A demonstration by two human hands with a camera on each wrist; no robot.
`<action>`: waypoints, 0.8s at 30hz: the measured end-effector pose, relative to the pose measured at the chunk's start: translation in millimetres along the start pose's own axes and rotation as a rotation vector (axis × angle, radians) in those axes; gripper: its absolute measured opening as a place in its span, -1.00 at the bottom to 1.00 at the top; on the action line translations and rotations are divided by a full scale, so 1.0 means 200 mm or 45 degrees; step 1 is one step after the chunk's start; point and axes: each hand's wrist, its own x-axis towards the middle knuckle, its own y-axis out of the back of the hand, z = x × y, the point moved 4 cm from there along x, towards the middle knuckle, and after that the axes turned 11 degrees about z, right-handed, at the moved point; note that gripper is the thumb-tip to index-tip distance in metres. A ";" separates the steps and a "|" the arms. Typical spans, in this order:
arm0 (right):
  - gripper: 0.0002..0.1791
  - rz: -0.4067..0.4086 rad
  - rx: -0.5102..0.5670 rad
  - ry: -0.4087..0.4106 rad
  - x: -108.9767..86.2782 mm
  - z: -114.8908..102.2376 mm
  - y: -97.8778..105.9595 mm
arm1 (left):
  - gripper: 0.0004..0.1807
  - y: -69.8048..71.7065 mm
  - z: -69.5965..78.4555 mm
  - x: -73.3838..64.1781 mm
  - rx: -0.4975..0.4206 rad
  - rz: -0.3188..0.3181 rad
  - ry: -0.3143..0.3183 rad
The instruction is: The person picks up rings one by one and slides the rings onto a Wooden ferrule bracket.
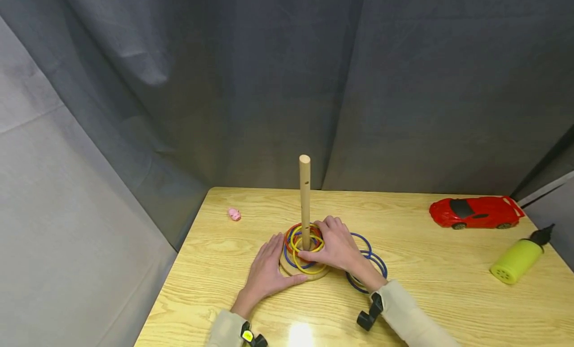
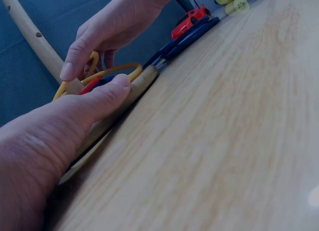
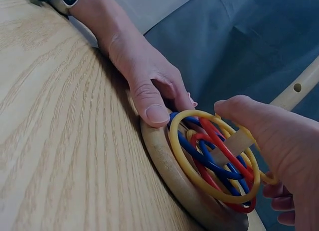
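Observation:
A wooden peg [image 1: 305, 202] stands upright on a round wooden base [image 1: 318, 276], with yellow, red and blue rings piled loosely round its foot. My left hand [image 1: 267, 267] rests against the base's left edge, fingers stretched out and thumb [image 3: 155, 111] on the rim. From the right, my right hand [image 1: 338, 245] reaches over the pile and grips a yellow ring [image 1: 319, 248], thumb on the near side and fingers on the far side. Another yellow ring [image 3: 182, 164] lies tilted over the pile. The right fingertips are partly hidden in the right wrist view.
Several blue rings [image 1: 383, 267] lie on the table [image 1: 426, 307] right of the base, partly under my right forearm. A small pink pig [image 1: 234, 214] sits at the back left. A red toy car [image 1: 477, 212] and a yellow-green bottle [image 1: 515, 261] with a black tip lie at the right.

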 end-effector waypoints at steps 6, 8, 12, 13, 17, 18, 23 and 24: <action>0.08 -0.003 0.016 0.013 -0.02 0.01 0.00 | 0.46 0.00 0.00 0.00 -0.003 0.007 -0.015; 0.08 0.005 0.034 0.014 -0.03 0.02 0.00 | 0.45 0.00 0.00 0.00 0.004 0.013 -0.020; 0.12 0.022 0.087 0.001 -0.04 0.03 0.02 | 0.45 0.01 0.00 0.00 0.011 0.027 -0.034; 0.12 0.022 0.094 -0.004 -0.05 0.03 0.03 | 0.45 0.01 0.00 0.00 0.011 0.030 -0.039; 0.14 0.011 0.123 -0.052 -0.07 0.06 0.07 | 0.44 0.01 0.01 0.01 0.016 0.029 -0.043; 0.15 0.009 0.130 -0.063 -0.08 0.06 0.08 | 0.44 0.01 0.01 0.01 0.018 0.024 -0.038; 0.20 -0.005 0.151 -0.099 -0.11 0.11 0.12 | 0.46 0.01 0.01 0.01 0.030 0.007 -0.017; 0.20 -0.009 0.147 -0.103 -0.11 0.12 0.12 | 0.46 0.01 0.01 0.01 0.032 0.006 -0.014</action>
